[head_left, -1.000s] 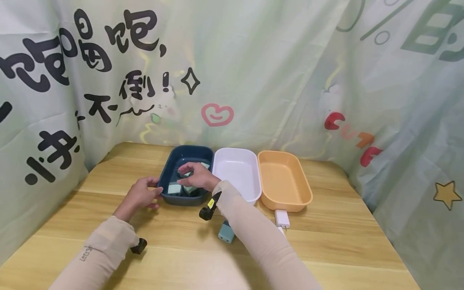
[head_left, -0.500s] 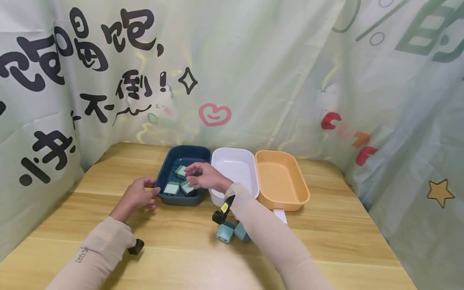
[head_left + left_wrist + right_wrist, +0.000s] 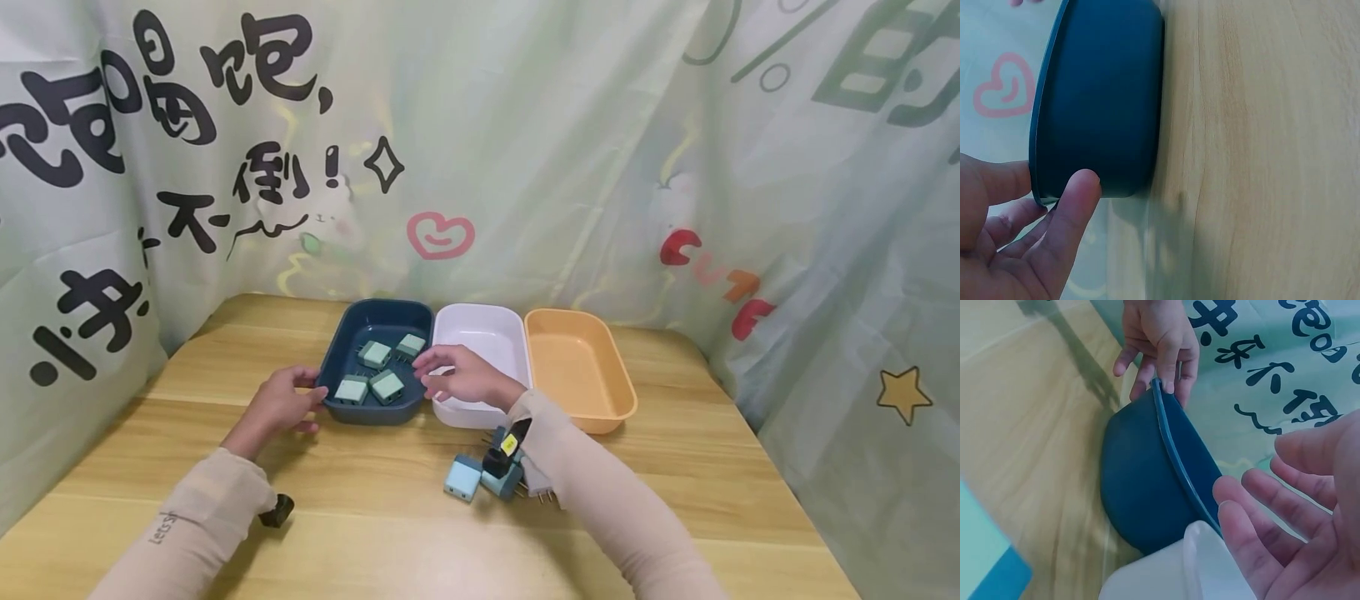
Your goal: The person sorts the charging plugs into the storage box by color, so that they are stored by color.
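My left hand (image 3: 283, 404) pinches the left rim of a dark blue plastic tray (image 3: 341, 354), thumb at the edge and a finger against the outer wall in the left wrist view. Several green charger plugs (image 3: 387, 387) with metal prongs lie inside that tray. Over the front left of a white tray (image 3: 498, 321) hovers my right hand (image 3: 465, 375), fingers spread and loosely bent with nothing between them. Below its wrist, blue charger plugs (image 3: 462, 477) lie on the table, partly covered by the wrist camera. A white plug (image 3: 536, 479) is half hidden by the sleeve.
An orange tray (image 3: 573, 367) stands against the white tray's right side, so the three trays form a row. The wooden table (image 3: 360, 517) extends in front, and a printed curtain (image 3: 555, 167) hangs behind.
My right hand has moved out of the dark blue tray, rightward over the white one, uncovering the green plugs. More blue plugs show below the wrist. The left hand keeps its place on the rim.
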Demonstrator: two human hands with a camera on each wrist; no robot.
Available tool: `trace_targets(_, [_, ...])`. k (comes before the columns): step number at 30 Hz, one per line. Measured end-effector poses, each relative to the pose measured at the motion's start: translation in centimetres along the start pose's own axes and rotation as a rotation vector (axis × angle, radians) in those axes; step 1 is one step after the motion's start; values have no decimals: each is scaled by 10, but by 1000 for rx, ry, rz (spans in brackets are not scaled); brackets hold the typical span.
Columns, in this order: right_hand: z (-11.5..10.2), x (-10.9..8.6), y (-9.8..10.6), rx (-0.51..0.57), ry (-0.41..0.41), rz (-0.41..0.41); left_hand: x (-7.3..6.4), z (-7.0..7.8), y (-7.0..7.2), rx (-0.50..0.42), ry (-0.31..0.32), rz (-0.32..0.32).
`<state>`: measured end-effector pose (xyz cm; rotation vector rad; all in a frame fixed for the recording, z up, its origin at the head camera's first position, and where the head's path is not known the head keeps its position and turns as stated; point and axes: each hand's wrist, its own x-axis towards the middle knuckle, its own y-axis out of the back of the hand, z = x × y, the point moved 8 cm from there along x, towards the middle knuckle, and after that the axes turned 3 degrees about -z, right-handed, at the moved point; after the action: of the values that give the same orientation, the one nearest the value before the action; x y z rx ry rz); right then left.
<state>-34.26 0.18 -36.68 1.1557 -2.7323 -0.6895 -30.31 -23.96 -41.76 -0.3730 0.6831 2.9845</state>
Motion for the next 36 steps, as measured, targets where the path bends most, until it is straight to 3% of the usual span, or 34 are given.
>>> trace_targets(18, [20, -72, 14, -40, 127, 26, 3, -1, 3, -5, 1, -10])
trace_targets(27, [36, -104, 5, -52, 93, 12, 2, -2, 2, 2, 10, -7])
trace_targets(36, [54, -130, -11, 58, 61, -8, 2, -2, 2, 0, -3, -10])
